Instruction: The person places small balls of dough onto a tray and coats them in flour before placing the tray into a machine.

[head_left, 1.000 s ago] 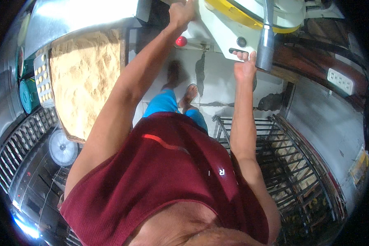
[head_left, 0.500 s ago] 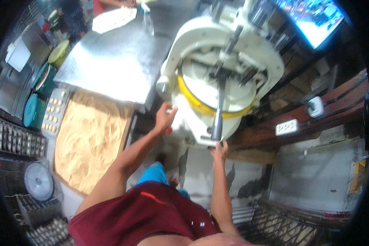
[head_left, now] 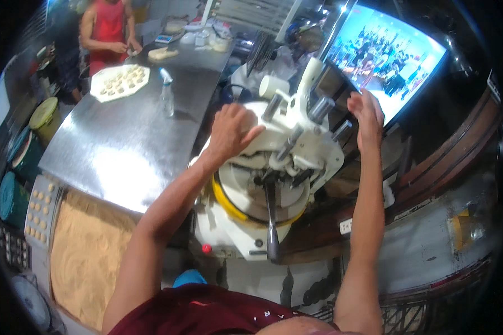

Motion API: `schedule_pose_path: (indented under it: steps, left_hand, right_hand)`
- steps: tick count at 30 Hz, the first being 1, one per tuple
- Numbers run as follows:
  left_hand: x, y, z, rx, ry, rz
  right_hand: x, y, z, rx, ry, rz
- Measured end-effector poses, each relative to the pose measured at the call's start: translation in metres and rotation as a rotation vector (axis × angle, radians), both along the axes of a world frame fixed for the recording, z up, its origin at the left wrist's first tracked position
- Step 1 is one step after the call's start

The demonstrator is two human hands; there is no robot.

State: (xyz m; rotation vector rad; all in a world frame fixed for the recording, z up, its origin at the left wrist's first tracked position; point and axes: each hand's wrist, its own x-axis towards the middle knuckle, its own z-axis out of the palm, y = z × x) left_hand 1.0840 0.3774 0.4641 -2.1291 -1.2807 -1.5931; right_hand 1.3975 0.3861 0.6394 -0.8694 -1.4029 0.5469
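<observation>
A white dough divider (head_left: 246, 234) with a yellow ring (head_left: 226, 201) and a long grey lever (head_left: 271, 223) stands before me. My left hand (head_left: 232, 131) is over the left upper edge of its frame, palm down, thumb out to the side; contact is hard to judge. My right hand (head_left: 368, 117) is raised to the right of the machine's upper posts, in front of a lit screen (head_left: 397, 50). Its fingers are loosely bent and apart, with nothing in them. Neither hand is on the lever, which points toward me. A red knob (head_left: 207, 249) sits low on the machine's front.
Left is a metal table (head_left: 84, 151) with a white tray (head_left: 99, 92) of small dough pieces and a spray bottle (head_left: 167, 97). A co-worker in red (head_left: 109, 28) stands at its far end. Nearer lie a box of tan crumbs (head_left: 89, 251) and a dough-piece pan (head_left: 38, 215).
Both hands have moved up and forward: the left from beside the machine's body to its upper frame, the right from the lever's end to beside the screen. The view has tilted up.
</observation>
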Motion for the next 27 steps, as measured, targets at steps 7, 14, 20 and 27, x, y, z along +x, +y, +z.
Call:
schedule_pose_path:
  steps: [7, 14, 20, 27]
  left_hand:
    - [0.001, 0.005, 0.006, -0.032, -0.068, -0.133]
    - [-0.004, 0.013, 0.011, -0.041, -0.044, -0.078]
    - [0.001, 0.013, 0.009, 0.044, -0.043, -0.039]
    - [0.019, 0.003, -0.002, 0.027, -0.04, 0.032]
  right_hand:
    - [-0.042, 0.19, 0.106, -0.142, -0.053, -0.061]
    - [-0.09, 0.202, 0.118, -0.122, 0.24, 0.12]
    - [-0.071, 0.154, 0.127, -0.034, 0.245, 0.246]
    - [-0.011, -0.005, 0.269, 0.203, 0.066, 0.466]
